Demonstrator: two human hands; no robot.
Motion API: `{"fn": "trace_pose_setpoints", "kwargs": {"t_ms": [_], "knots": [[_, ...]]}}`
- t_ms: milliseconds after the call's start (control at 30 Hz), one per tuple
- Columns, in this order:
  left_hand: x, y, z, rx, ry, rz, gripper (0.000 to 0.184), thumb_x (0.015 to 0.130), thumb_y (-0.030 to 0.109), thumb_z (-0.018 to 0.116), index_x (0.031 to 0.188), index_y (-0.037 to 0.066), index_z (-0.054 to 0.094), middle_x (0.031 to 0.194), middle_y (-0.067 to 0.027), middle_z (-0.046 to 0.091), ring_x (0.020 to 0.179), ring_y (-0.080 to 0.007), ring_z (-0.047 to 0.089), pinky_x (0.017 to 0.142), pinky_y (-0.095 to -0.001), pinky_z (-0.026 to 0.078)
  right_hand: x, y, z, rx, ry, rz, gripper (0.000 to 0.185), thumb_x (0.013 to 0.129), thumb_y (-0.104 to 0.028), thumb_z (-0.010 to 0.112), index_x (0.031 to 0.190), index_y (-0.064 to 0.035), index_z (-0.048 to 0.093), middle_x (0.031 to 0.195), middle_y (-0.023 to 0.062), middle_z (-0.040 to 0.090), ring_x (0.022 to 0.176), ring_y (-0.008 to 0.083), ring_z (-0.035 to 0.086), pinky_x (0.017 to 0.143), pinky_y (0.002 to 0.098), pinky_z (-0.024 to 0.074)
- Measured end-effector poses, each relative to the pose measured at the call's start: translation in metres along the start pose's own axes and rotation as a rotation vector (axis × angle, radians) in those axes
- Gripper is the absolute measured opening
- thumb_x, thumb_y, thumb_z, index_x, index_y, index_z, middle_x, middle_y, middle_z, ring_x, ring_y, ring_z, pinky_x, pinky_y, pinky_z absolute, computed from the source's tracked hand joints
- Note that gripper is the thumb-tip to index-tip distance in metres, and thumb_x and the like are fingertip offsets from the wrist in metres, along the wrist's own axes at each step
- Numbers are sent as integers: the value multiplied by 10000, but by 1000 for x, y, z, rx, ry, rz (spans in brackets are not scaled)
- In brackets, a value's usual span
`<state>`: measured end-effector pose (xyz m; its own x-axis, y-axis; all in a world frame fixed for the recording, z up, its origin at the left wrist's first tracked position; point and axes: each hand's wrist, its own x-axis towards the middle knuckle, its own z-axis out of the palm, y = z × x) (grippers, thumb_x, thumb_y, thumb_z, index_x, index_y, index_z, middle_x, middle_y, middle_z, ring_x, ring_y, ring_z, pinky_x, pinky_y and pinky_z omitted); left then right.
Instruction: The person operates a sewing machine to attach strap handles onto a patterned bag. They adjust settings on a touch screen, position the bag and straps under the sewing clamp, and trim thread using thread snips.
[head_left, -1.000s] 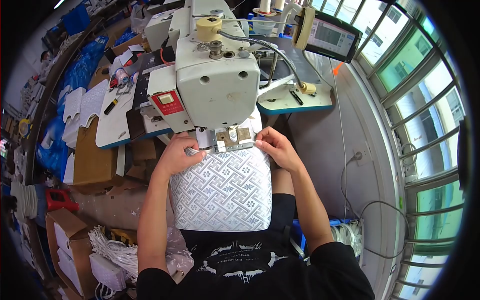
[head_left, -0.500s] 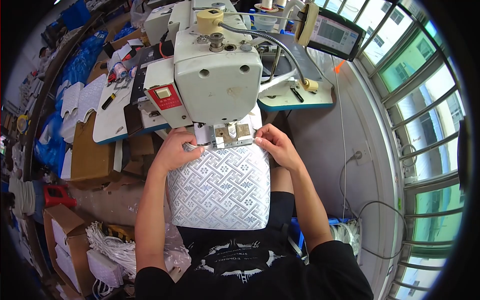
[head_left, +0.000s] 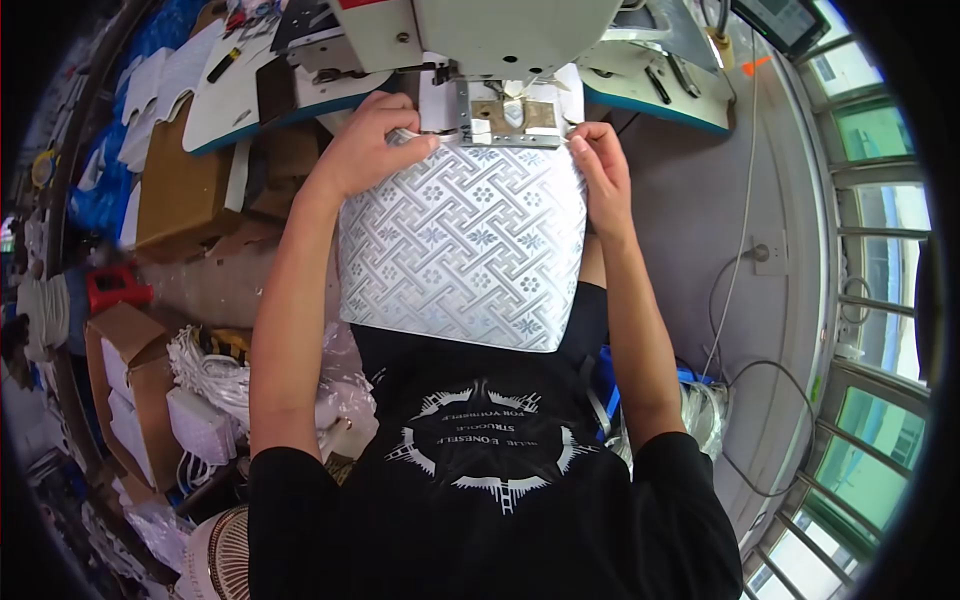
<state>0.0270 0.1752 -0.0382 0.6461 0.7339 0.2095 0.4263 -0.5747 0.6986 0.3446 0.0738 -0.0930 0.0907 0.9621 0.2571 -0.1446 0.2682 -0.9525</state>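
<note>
A white fabric piece with a grey lattice and flower pattern (head_left: 470,240) hangs from the sewing machine toward my lap. Its upper edge lies under the metal clamp frame (head_left: 513,118) below the white machine head (head_left: 510,35). My left hand (head_left: 372,150) pinches the fabric's upper left edge, thumb on top, just left of the clamp. At the upper right corner, my right hand (head_left: 602,170) holds the edge between thumb and fingers, close to the clamp's right end.
Machine table edges (head_left: 660,95) stand on both sides of the head. Left are cardboard boxes (head_left: 185,185), a red stool (head_left: 118,288) and bundled white cords (head_left: 215,370). A fan (head_left: 225,560) is at the lower left. Cables and barred windows (head_left: 880,300) are at the right.
The view has tilted down, so the machine, hands and fabric appear higher and a fan shows at the lower left. Both hands keep their hold on the fabric beside the clamp.
</note>
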Motion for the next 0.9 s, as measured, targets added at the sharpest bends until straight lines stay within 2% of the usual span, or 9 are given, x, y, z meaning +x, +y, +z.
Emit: {"fn": "trace_pose_setpoints", "kwargs": {"t_ms": [233,333,467,600,700,733,833,867,900], "knots": [[-2,0,-6,-4,3,10,362,896,266,787,816,-2,559,909,-65,544,981,-255,507,904,-372,411,3,1,6,80,-4,42,81,1081,-114,615,1125,-51,589,992,-37,586,877,23,497,788,178,399],[0,1,-1,-14,11,-35,345,862,285,820,814,5,624,917,-86,572,1018,-287,523,915,-375,436,4,3,-3,10,1,65,79,1070,-108,638,1096,-55,586,939,-54,574,835,14,492,742,176,389],[2,-3,3,-47,25,-23,336,832,254,845,809,4,621,906,-86,567,1010,-289,520,918,-373,434,3,0,-4,-13,10,73,91,1061,-105,655,1079,-57,580,914,-65,561,813,11,487,720,175,379],[-2,-3,4,-41,19,-23,316,827,240,844,809,17,621,983,-90,615,1055,-302,541,938,-373,442,3,0,-3,-4,-8,96,96,1060,-108,661,1072,-59,579,905,-71,553,786,14,480,704,172,373],[-10,12,11,19,281,-41,289,826,264,854,915,52,679,1133,-102,647,1134,-321,562,1012,-408,430,7,-8,-2,-142,-7,33,95,1057,-108,663,1083,-45,597,888,-66,550,764,11,474,689,178,383],[-12,26,11,22,296,-28,289,826,264,854,915,52,679,1133,-102,647,1134,-321,562,1012,-408,430,16,-15,-1,-149,-13,15,95,1057,-108,663,1083,-45,597,888,-66,550,764,11,474,689,178,383],[-23,72,21,242,376,-25,380,850,333,843,1129,103,727,1312,-124,614,1237,-342,543,1087,-467,393,33,-43,2,-650,215,-260,122,1015,-90,696,1094,-32,624,883,6,616,758,95,575,681,251,466],[-22,80,29,240,376,-24,380,850,333,843,1129,103,727,1312,-124,614,1237,-342,543,1087,-467,393,36,-51,7,-652,216,-259,122,1015,-90,696,1094,-32,624,883,6,616,758,95,575,681,251,466],[-20,87,36,280,345,1,420,860,354,832,1188,116,721,1328,-131,601,1250,-348,532,1094,-484,384,44,-58,17,-726,152,-269,128,993,-68,694,1097,-29,630,904,42,634,783,155,603,698,295,491]]}}
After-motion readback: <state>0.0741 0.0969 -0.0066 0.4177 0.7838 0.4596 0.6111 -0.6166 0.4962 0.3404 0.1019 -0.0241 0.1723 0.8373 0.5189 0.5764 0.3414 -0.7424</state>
